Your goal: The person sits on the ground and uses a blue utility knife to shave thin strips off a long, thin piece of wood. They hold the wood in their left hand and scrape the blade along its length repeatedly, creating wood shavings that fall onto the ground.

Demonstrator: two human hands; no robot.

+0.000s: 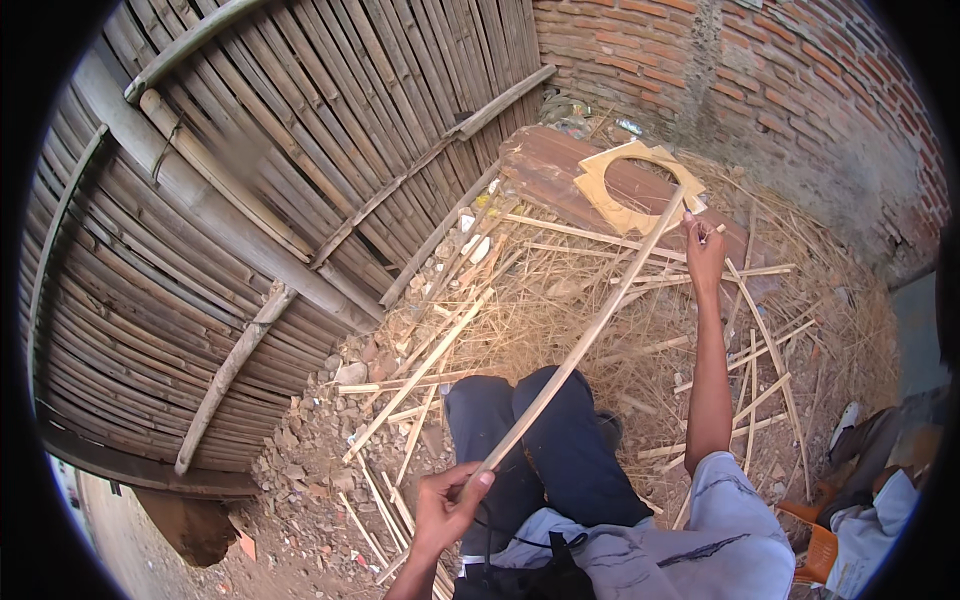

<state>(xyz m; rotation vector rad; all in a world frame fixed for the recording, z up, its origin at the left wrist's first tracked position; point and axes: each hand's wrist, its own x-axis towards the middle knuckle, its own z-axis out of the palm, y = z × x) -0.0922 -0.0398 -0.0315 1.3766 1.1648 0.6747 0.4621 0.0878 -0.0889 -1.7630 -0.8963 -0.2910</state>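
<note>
A long, pale bamboo strip point(583, 348) runs slantwise over my knees, from near left to far right. My left hand point(448, 508) is closed on its near end, the thumb lying along the top. Beside the strip's far end, my stretched-out right arm brings my right hand point(706, 256) close to the strip, fingers curled together. Something small shows at those fingers, too small to name. Just beyond lies a flat tan sheet point(597, 207) with a jagged outer edge and a large round hole. It rests on a reddish-brown board point(540, 160).
Several more pale strips point(425, 372) lie scattered over straw and rubble around my legs. A bamboo-slat wall point(300, 130) rises on the left, a brick wall point(800, 75) at the back right. Another person's leg and shoe point(846, 425) show at the right edge, near an orange-brown chair point(818, 552).
</note>
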